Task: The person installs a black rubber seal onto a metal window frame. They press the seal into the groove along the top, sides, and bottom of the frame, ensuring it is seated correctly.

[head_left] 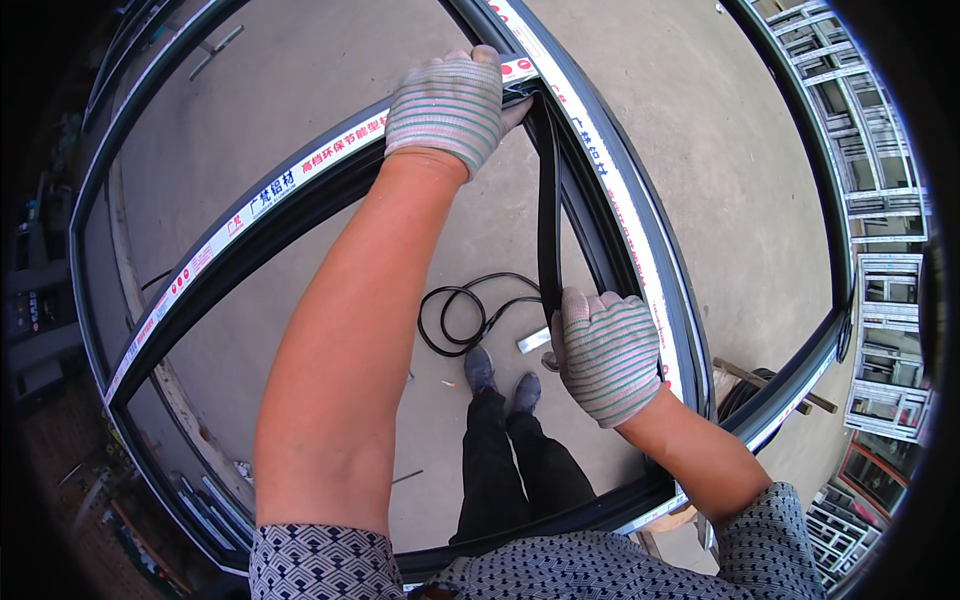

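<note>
My left hand [445, 112], in a striped knit glove, is closed over the crossbar [262, 208] of a dark window frame, close to its corner with the right-hand side bar [625, 210]. Its thumb lies by the corner, where a black rubber sealing strip [549, 200] starts. The strip hangs taut from there to my right hand [608, 355], gloved alike and closed around it. Below that hand the rest of the strip lies in loose loops [450, 290] on the floor. What the left fingertips touch behind the bar is hidden.
My shoes [482, 368] stand inside the frame's opening, beside a short silver metal piece [534, 341]. Stacked metal frames [885, 180] line the right. Dark coils and wooden sticks [760, 385] lie on the floor at right. Long bars [205, 510] lie at lower left.
</note>
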`<state>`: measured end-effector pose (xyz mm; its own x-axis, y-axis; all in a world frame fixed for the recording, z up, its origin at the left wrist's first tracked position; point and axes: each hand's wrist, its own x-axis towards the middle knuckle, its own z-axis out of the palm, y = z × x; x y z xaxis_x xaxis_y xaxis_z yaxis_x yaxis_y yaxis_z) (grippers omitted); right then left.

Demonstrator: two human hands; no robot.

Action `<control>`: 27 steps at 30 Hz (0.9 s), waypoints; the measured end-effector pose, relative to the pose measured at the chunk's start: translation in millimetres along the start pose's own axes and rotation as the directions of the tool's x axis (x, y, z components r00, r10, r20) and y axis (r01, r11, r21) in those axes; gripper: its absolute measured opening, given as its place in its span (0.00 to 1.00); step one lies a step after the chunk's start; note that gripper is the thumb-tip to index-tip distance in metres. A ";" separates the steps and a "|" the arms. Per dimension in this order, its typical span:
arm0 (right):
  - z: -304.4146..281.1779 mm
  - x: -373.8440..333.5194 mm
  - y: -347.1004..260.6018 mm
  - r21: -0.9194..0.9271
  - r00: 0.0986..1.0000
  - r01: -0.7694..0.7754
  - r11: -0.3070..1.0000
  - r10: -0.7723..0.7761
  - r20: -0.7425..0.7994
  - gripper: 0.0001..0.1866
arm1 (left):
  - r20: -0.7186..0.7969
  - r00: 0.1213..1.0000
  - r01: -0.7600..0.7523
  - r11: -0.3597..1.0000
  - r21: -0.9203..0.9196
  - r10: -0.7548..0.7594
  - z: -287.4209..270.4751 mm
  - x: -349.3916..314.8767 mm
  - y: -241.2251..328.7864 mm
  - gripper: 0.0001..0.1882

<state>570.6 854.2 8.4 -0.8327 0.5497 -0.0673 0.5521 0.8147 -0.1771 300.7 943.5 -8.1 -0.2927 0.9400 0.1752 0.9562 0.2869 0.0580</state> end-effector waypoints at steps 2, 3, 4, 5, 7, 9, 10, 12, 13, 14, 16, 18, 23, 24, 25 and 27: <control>13.3 3.8 -7.9 0.103 0.991 -0.028 0.994 0.041 -0.130 0.12 | -0.033 0.999 0.003 1.000 -0.011 -0.003 0.1 -1.3 -0.4 0.37; 14.0 5.9 -12.7 0.179 0.989 -0.056 0.982 0.079 -0.124 0.13 | -0.036 0.999 -0.003 1.000 -0.013 0.002 1.3 -2.2 -2.4 0.38; 13.7 8.3 -17.4 0.255 0.986 -0.084 0.963 0.117 -0.116 0.13 | -0.040 0.999 -0.008 1.000 -0.015 0.007 2.0 -2.4 -4.7 0.38; 14.3 10.5 -22.0 0.329 0.983 -0.111 0.938 0.153 -0.105 0.14 | -0.044 0.999 -0.013 1.000 -0.016 0.013 2.6 -3.1 -6.9 0.38; 15.7 15.1 -27.5 0.592 0.954 -0.211 0.778 0.295 -0.048 0.13 | -0.015 1.000 -0.007 1.000 -0.017 0.006 -0.4 -1.6 -3.5 0.37; 27.3 15.4 -29.6 0.691 0.943 -0.212 0.691 0.331 -0.041 0.16 | -0.005 1.000 -0.006 1.000 -0.019 0.006 -1.1 -1.4 -1.7 0.37; 31.4 12.5 -28.1 0.784 0.914 -0.319 0.533 0.391 0.106 0.17 | -0.010 1.000 -0.009 1.000 -0.021 0.008 -0.1 -1.8 -1.5 0.37; 33.9 12.3 -30.4 0.845 0.811 -0.510 0.159 0.415 0.412 0.20 | -0.027 1.000 -0.017 1.000 -0.021 0.016 1.4 -2.2 -1.5 0.36; 45.3 12.1 -30.5 0.898 0.838 -0.413 0.154 0.450 0.308 0.25 | -0.040 0.999 -0.022 1.000 -0.019 0.021 1.9 -2.4 -1.7 0.36; 45.1 10.7 -27.7 0.904 0.828 -0.411 0.118 0.464 0.315 0.27 | -0.052 0.998 -0.028 0.999 -0.017 0.027 2.5 -1.7 -1.6 0.36; 31.8 18.3 -28.9 0.913 0.807 -0.406 0.039 0.484 0.338 0.30 | -0.058 0.998 -0.021 0.999 -0.028 0.019 2.1 -2.4 -4.1 0.36; 28.0 26.8 -24.1 0.909 0.816 -0.415 -0.032 0.428 0.388 0.31 | -0.050 0.999 -0.013 0.999 -0.045 0.011 1.2 -2.6 -4.0 0.36; 14.6 42.4 -19.3 0.885 0.835 -0.458 -0.082 0.304 0.460 0.25 | -0.048 0.999 -0.014 0.998 -0.057 0.011 2.6 -3.8 -6.9 0.37; 18.3 42.9 -20.3 0.893 0.841 -0.445 -0.068 0.311 0.443 0.24 | -0.055 0.998 -0.019 0.998 -0.057 0.015 2.8 -3.5 -6.3 0.37; 23.0 43.9 -23.2 0.871 0.805 -0.489 0.040 0.405 0.433 0.20 | -0.063 0.998 -0.024 0.998 -0.057 0.020 3.1 -3.3 -5.6 0.38; 38.3 40.1 -16.9 0.817 0.856 -0.436 0.378 0.453 0.247 0.19 | -0.071 0.997 -0.034 0.998 -0.061 0.029 3.3 -2.5 -5.1 0.38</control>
<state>526.2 855.4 -28.9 -0.4734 0.7943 -0.3806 0.5371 -0.0822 -0.8395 296.6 940.3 -12.1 -0.2643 0.9324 0.2464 0.9634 0.2434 0.1123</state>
